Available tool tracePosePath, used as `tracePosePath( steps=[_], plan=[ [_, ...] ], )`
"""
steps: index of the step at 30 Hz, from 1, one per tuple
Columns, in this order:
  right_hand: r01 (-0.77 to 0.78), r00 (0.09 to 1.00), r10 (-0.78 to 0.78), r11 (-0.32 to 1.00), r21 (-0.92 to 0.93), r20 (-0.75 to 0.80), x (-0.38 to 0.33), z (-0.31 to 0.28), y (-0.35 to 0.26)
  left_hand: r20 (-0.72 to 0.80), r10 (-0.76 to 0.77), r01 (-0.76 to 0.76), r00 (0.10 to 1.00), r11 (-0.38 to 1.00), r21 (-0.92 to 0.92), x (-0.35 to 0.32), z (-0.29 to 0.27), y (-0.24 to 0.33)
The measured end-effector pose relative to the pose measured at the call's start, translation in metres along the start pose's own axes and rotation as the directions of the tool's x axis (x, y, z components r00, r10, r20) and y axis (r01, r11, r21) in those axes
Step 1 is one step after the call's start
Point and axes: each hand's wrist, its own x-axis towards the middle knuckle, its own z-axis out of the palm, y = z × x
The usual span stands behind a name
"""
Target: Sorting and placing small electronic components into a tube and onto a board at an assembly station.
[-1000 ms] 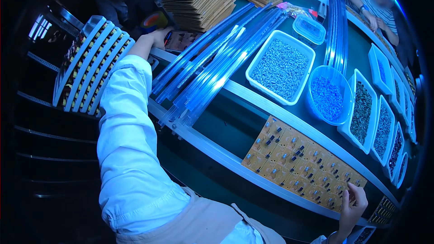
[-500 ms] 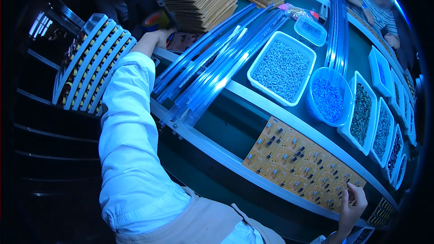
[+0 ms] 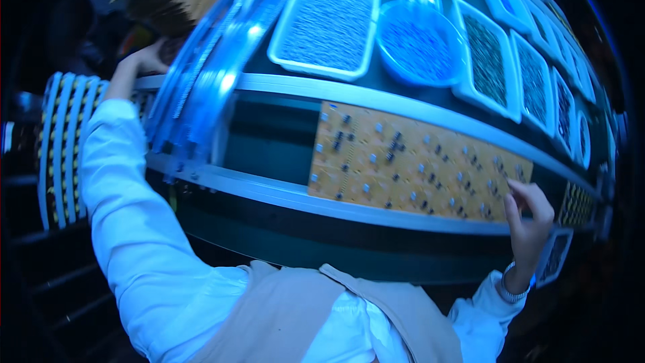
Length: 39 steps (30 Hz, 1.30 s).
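Circuit-board panel (image 3: 410,168) between rails (image 3: 269,190); our right hand (image 3: 532,212) at its right edge, thumb and forefinger almost meeting, anything pinched we can't tell. Left hand (image 3: 144,62) beside plastic tubes (image 3: 201,47), grip unclear. Stretched reach could drag right fingers, knocking components (image 3: 392,148) askew.

Amber with black-and-grey spots on the circuit board (image 3: 416,163) by the right hand (image 3: 531,212), deep blue in the round tub (image 3: 430,84) beyond it, striped pale and dotted yellow on the rack (image 3: 64,148) left of the left hand (image 3: 146,60).
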Motion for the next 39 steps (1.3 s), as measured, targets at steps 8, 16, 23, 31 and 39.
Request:
tracePosePath(
  steps=[8,16,23,31,39],
  plan=[
    [0.038,0.998,-0.037,0.999,0.014,-0.044,-0.009,-0.008,-0.003,0.002,0.011,-0.011,1.000,0.988,0.152,0.023,-0.004,-0.006],
    [0.060,0.998,-0.060,0.998,0.019,-0.011,-0.013,-0.006,-0.003,-0.155,-0.102,0.140,0.983,0.957,0.255,0.009,-0.001,0.002],
    [0.131,0.991,-0.132,0.990,0.049,0.003,-0.009,0.004,-0.008,-0.158,-0.073,0.103,0.985,0.977,0.187,0.021,-0.002,-0.026],
    [0.269,0.958,-0.277,0.958,0.094,0.078,0.008,0.032,-0.034,-0.200,-0.196,0.211,0.960,0.976,0.054,-0.040,-0.022,0.006],
    [0.372,0.927,-0.371,0.928,-0.012,0.057,0.038,0.093,-0.065,-0.631,0.535,-0.405,0.562,0.843,0.354,-0.210,0.044,0.168]
  ],
)
